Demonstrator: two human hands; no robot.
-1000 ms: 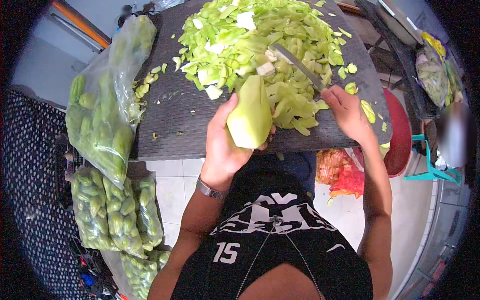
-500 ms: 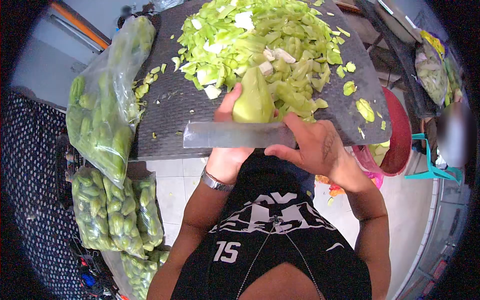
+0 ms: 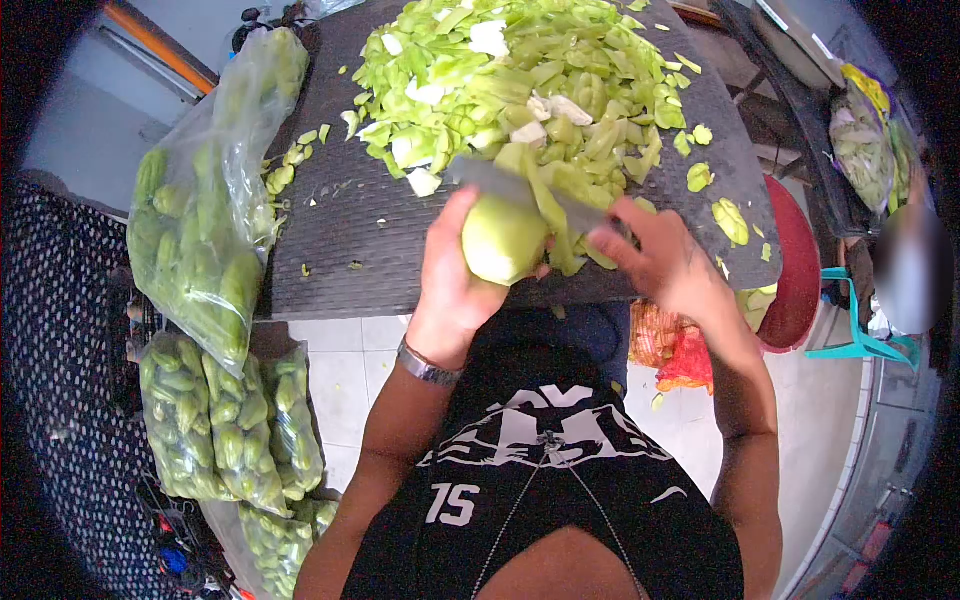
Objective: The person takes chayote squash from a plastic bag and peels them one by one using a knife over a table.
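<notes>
My left hand (image 3: 449,258) is wrapped round a pale green chayote (image 3: 500,242), whose pared side faces me. In my right hand (image 3: 676,258) is a wide-bladed knife (image 3: 492,182), its blade slightly blurred and lying across the far end of the chayote. A strip of green peel (image 3: 545,200) hangs over the blade. Just beyond both hands, a big heap of chayote peelings (image 3: 570,75) with some white pieces covers the dark textured tabletop (image 3: 345,240).
A clear bag of chayotes (image 3: 200,230) leans over the table's left edge. More filled bags (image 3: 215,430) stand on the floor below. At right are a red tub (image 3: 795,270) with pale pieces inside, a red net bag (image 3: 672,345) and a teal stool (image 3: 850,320).
The knife has moved from the near side of the chayote to its far end, and a peel strip now hangs over it. The chayote has tipped, its near end turning toward me.
</notes>
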